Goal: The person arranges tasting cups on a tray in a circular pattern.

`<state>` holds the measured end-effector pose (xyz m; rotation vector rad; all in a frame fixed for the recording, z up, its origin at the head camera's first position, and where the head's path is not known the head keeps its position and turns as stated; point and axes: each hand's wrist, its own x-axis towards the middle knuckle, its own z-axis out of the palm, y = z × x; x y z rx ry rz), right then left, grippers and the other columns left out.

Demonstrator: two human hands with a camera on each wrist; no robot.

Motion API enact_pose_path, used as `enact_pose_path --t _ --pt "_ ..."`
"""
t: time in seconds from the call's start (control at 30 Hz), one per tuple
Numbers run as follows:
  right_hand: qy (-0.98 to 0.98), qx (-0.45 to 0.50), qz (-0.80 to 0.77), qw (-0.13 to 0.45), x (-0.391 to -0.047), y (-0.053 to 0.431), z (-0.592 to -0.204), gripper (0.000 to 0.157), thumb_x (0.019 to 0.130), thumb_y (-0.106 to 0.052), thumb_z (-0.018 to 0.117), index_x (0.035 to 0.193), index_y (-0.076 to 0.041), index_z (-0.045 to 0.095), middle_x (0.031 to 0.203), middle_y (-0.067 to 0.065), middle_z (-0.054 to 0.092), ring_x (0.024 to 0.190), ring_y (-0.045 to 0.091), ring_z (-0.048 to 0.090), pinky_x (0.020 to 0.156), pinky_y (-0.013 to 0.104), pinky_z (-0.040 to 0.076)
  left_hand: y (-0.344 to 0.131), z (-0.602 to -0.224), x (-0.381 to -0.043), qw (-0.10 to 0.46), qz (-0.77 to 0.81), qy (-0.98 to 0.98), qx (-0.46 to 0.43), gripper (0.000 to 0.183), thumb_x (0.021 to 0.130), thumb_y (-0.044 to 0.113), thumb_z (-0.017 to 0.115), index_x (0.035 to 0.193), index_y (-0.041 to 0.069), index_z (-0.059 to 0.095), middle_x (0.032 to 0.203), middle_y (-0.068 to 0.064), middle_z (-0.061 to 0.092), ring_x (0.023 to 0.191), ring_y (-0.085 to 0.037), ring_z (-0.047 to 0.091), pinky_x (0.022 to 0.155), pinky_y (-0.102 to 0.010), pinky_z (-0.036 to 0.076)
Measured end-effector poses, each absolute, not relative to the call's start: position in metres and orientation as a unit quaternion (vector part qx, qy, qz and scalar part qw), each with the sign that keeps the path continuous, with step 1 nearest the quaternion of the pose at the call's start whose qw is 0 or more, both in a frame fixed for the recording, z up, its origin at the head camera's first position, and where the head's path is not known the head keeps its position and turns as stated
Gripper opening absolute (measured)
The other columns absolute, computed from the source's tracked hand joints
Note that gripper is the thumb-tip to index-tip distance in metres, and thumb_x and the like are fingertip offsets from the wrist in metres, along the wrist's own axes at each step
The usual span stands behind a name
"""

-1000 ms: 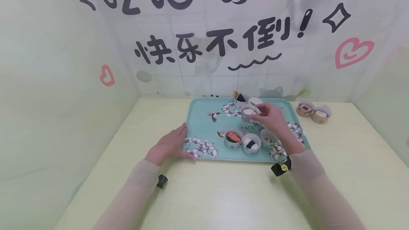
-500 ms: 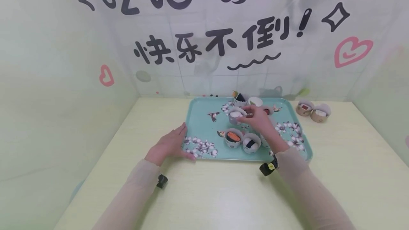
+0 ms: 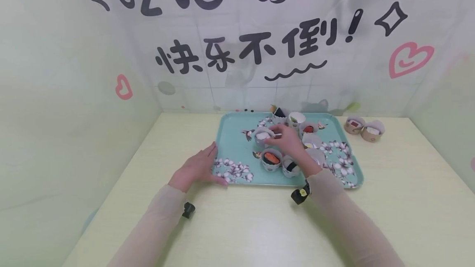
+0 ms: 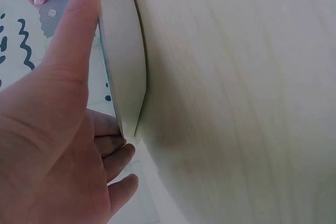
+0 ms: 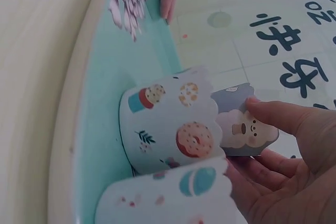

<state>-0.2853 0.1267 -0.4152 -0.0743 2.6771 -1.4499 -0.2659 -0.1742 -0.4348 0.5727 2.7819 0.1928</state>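
Observation:
In the head view my right hand [image 3: 287, 141] pinches a grey paper cup [image 3: 262, 136] with something white in it, over the left-middle of the blue flowered tray [image 3: 233, 135]. The right wrist view shows a bear print on this grey cup [image 5: 236, 129], thumb on one side and fingers on the other. Whether its base touches the tray cannot be told. My left hand [image 3: 196, 167] rests against the tray's left edge, thumb out along the near corner. Just in front of the held cup stands a cup with an orange-topped sushi piece [image 3: 271, 159].
Beside it is a cup with a black-banded white piece [image 3: 291, 166]. Several more cups, including a white cup [image 3: 296, 119], stand at the tray's back and right. Two brown cups [image 3: 363, 129] sit on the table right of the tray. A printed cloth [image 3: 237, 52] hangs behind.
My right hand has carried the grey cup leftward across the tray, from near the back cups to above the orange-topped sushi cup. My left hand has stayed at the tray edge.

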Motion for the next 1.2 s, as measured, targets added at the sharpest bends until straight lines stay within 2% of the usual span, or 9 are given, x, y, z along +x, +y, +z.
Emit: enact_pose_path --t 0.17,0.63,1.2 --pt "0.885 -0.034 -0.463 0.045 -0.290 0.119 -0.421 0.052 0.090 -0.026 0.074 0.135 -0.005 0.056 0.138 0.017 0.059 0.126 0.035 0.058 0.104 0.047 0.053 -0.174 -0.434 -0.266 0.149 0.066 0.966 0.200 0.135 0.067 0.074 0.075 0.158 -0.002 0.011 0.168 -0.017 0.005 0.153 -0.042 0.020 0.124 -0.053 0.028" --pt "0.888 -0.020 -0.451 0.083 -0.283 0.104 -0.420 0.048 0.090 -0.025 0.074 0.132 -0.008 0.058 0.139 0.014 0.058 0.125 0.031 0.058 0.101 0.044 0.055 -0.173 -0.433 -0.265 0.150 0.057 0.967 0.198 0.133 0.068 0.072 0.076 0.158 -0.002 0.012 0.168 -0.018 0.006 0.152 -0.041 0.021 0.124 -0.051 0.029" --pt "0.902 -0.015 -0.420 0.105 -0.280 0.102 -0.419 0.051 0.091 -0.023 0.073 0.136 -0.008 0.055 0.140 0.015 0.057 0.123 0.031 0.056 0.105 0.047 0.052 -0.173 -0.434 -0.265 0.146 0.058 0.967 0.201 0.134 0.067 0.073 0.076 0.158 -0.003 0.013 0.168 -0.018 0.006 0.152 -0.041 0.022 0.123 -0.052 0.030"
